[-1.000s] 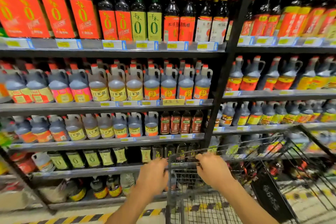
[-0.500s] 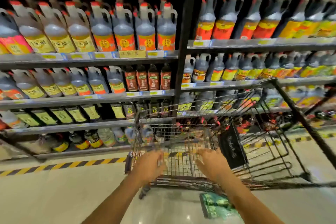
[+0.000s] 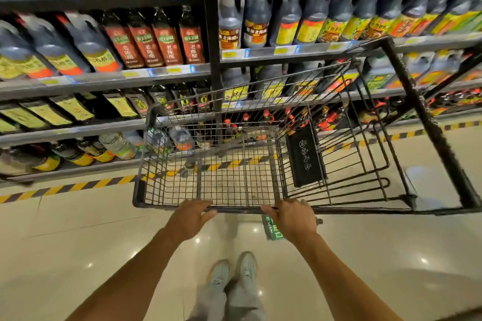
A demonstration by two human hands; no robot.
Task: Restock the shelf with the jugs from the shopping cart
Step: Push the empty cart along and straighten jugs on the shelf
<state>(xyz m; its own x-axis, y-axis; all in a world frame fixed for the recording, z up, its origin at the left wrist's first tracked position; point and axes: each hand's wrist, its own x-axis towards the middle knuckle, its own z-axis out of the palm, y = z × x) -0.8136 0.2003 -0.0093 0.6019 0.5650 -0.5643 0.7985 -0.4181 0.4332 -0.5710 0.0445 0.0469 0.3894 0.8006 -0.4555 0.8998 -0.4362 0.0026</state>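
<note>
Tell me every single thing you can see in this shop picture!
shelves: two bays, black, across the top
shopping cart: one, black wire, middle, before the shelves
jugs: many, dark with yellow and orange labels, right shelves
bottles: four, dark with red-brown labels, left shelf
sign: one, black, on the cart's inside wall
striped tape: one line, yellow and black, floor along the shelves
shoes: two, pale grey, bottom middle
left hand: one, rests on the cart's near rim
right hand: one, grips the near rim

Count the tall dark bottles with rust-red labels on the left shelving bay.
4, side by side in one row: leftmost bottle, second bottle, third bottle, rightmost bottle, next to the black upright post. Others may stand hidden behind them.
</note>
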